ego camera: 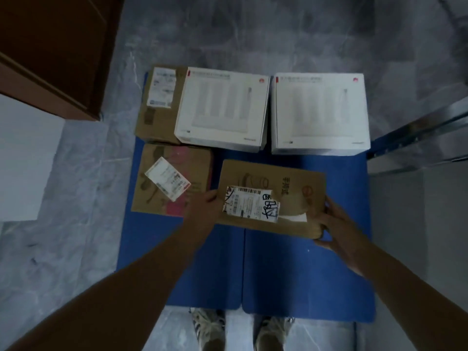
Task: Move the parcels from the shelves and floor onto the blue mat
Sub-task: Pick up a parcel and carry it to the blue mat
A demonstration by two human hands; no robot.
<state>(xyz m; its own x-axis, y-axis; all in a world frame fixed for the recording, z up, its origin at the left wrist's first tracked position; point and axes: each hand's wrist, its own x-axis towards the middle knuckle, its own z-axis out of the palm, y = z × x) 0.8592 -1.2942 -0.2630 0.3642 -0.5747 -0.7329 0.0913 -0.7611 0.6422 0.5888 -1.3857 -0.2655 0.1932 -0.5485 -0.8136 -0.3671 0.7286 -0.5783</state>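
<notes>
both hands hold one flat cardboard parcel (pixel 255 178) over the middle of the blue mat (pixel 228 269). the left hand (pixel 202 207) grips its left edge and the right hand (pixel 336 224) pinches its near right corner, thumb on top and the other fingers curled underneath. whether the parcel's underside already touches the mat cannot be told

four parcels already lie on the mat: two white boxes (pixel 222 107) (pixel 320 112) along the mat's far edge, a brown carton (pixel 157 122) at its far left corner, partly under the left white box, and a labelled brown carton (pixel 174 178) on its left side, just beside the held parcel

the likely trouble is in the set-down. the right hand has only a corner, so the parcel could twist or drop on that side if the left hand lets go first. lowered a little too far left, it would ride up on the labelled carton instead of lying flat. the near half of the mat is bare, so there is room to put it down without crowding
</notes>
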